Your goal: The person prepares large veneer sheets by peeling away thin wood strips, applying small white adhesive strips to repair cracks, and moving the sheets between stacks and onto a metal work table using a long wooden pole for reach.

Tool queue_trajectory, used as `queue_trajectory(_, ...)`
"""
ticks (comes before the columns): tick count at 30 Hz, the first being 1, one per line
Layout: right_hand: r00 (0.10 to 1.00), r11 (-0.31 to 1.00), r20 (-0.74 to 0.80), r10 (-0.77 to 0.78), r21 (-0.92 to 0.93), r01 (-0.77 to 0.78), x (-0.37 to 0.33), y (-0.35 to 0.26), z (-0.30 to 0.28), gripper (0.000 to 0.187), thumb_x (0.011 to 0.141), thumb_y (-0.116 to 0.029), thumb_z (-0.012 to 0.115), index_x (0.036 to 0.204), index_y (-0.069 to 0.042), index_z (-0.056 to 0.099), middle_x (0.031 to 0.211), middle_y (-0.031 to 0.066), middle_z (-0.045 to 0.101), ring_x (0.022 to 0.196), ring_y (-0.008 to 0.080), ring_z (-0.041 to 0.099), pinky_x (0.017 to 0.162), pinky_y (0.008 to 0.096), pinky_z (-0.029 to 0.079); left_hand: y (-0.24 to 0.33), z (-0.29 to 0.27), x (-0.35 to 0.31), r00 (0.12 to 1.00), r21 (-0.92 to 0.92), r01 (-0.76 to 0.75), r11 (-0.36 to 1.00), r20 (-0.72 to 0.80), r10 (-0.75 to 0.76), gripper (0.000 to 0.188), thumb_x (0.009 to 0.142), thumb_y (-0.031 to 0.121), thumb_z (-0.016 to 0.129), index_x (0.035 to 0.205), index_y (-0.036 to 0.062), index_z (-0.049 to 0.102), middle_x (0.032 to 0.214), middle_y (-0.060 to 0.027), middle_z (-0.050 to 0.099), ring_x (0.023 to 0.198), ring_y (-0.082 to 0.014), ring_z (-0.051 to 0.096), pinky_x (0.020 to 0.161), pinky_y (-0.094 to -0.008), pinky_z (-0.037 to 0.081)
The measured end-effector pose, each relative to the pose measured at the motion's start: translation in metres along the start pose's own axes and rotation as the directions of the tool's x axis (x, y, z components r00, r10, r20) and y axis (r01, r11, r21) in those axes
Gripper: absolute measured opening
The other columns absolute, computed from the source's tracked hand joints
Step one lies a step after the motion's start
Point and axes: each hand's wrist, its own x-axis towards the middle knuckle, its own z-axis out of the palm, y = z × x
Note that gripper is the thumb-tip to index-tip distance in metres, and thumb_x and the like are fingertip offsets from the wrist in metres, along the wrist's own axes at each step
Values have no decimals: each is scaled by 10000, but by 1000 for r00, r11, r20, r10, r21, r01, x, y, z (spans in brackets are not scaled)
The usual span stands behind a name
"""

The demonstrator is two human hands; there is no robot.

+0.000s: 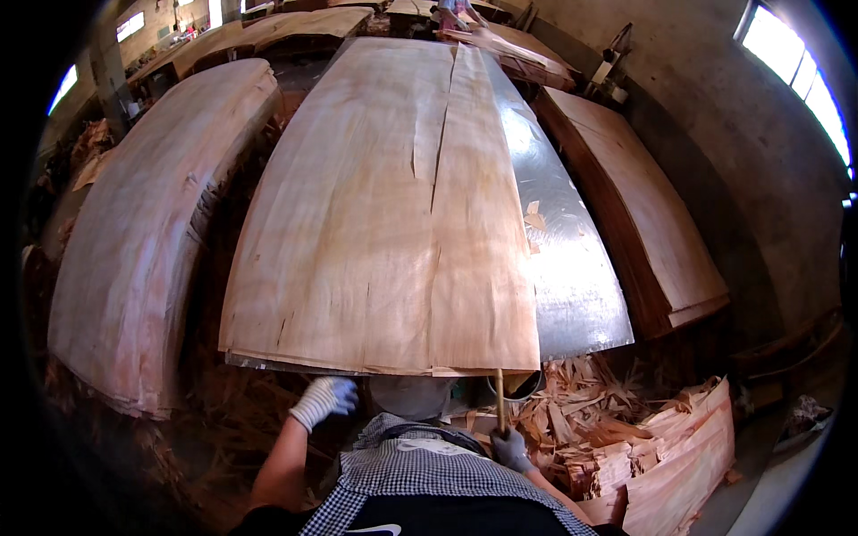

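A large pale wood veneer sheet (384, 232) lies before me on a metal-topped table, with long splits running from its far end. My right hand (511, 449), in a grey glove, is closed round a thin wooden stick (500, 402). The stick stands nearly upright, its top at the sheet's near edge. My left hand (326, 402), in a white and blue-grey glove, is just below the near edge at the left. It holds nothing I can see, and its fingers look loosely stretched, slightly blurred.
Bare shiny metal (581, 295) shows right of the sheet, with small veneer scraps (534, 216) on it. Veneer stacks stand at the left (143, 241) and right (643, 196). Broken veneer waste (581, 402) is heaped at the near right. Another person (454, 16) is at the far end.
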Motion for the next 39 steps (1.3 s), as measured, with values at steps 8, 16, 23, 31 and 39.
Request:
queue_trajectory(8,937,918,-350,7,373,132,77,-72,-13,202,738,-118,679,873,19,616,696,29,607,594,91,516,533,242,428,40,-89,26,482,964,38,263,-248,841,406,783,222,570,1141,41,508,1194,-172,480,1081,-335,458,906,-379,383)
queue_trajectory(16,582,902,-710,-396,-183,391,134,-31,-100,371,785,-194,649,1046,40,529,704,29,558,563,74,471,508,214,385,23,-64,32,592,893,387,230,-432,681,766,748,438,563,1337,41,279,1430,-167,172,1320,-316,149,1059,-486,89)
queue_trajectory(23,835,996,-543,-90,-70,62,165,-35,-155,269,772,-244,630,877,3,611,673,137,610,599,162,567,593,296,437,19,-32,29,589,861,439,256,-491,642,797,755,465,540,1352,27,246,1431,-184,154,1327,-324,120,1066,-471,67)
queue_trajectory(31,835,995,-542,-100,-34,97,206,27,-171,237,776,-217,630,885,-7,619,682,146,619,575,192,569,581,312,451,12,16,37,616,876,439,198,-454,643,770,754,459,539,1325,9,286,1404,-227,196,1311,-346,155,1061,-471,67)
queue_trajectory(39,890,972,-456,0,211,108,261,4,-195,249,795,-221,616,852,22,618,546,38,534,458,113,485,455,276,397,34,56,74,601,882,434,184,-435,670,711,762,441,535,1336,90,305,1398,-224,211,1301,-361,171,1054,-488,76)
